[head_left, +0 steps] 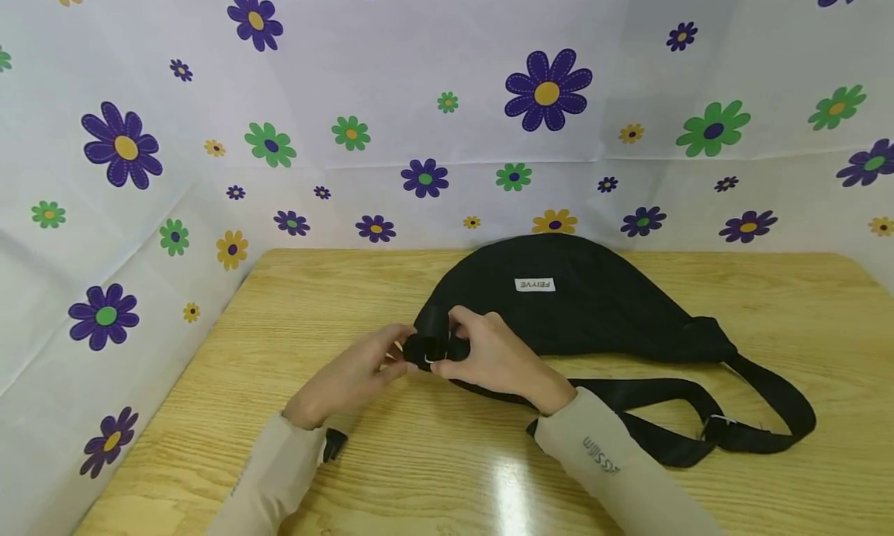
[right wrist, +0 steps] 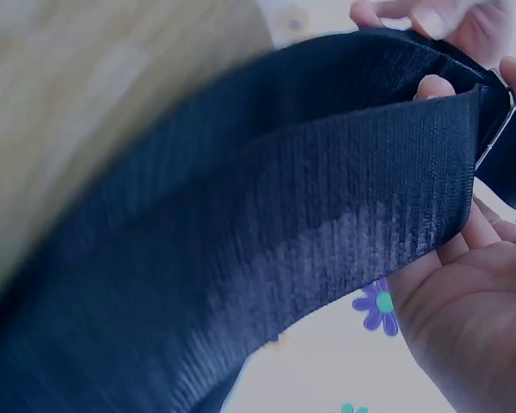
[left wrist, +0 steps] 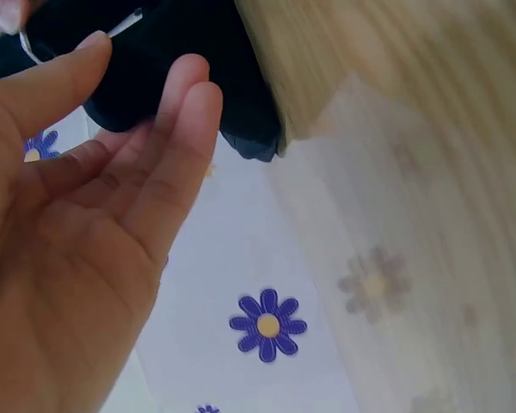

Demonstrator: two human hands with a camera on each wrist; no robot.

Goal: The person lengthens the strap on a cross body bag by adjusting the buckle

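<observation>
A black sling bag [head_left: 573, 319] with a small white label lies on the wooden table, its curved edge away from me. My right hand [head_left: 499, 354] grips its black webbing strap [right wrist: 327, 198] near a fold, thumb on one side and fingers on the other. At the bag's left end, my left hand [head_left: 363, 365] pinches black material beside a metal ring [right wrist: 497, 135]. The left thumb lies close to the ring in the left wrist view, with the fingers lower down. Just how the strap passes at the ring is partly hidden by the hands.
More strap loops across the table on the right, with a metal slider [head_left: 715, 426] on it. A small black item [head_left: 335, 444] shows beside the left sleeve; its kind cannot be told. Behind the wooden table [head_left: 321, 295] hangs a white flowered cloth [head_left: 475, 133].
</observation>
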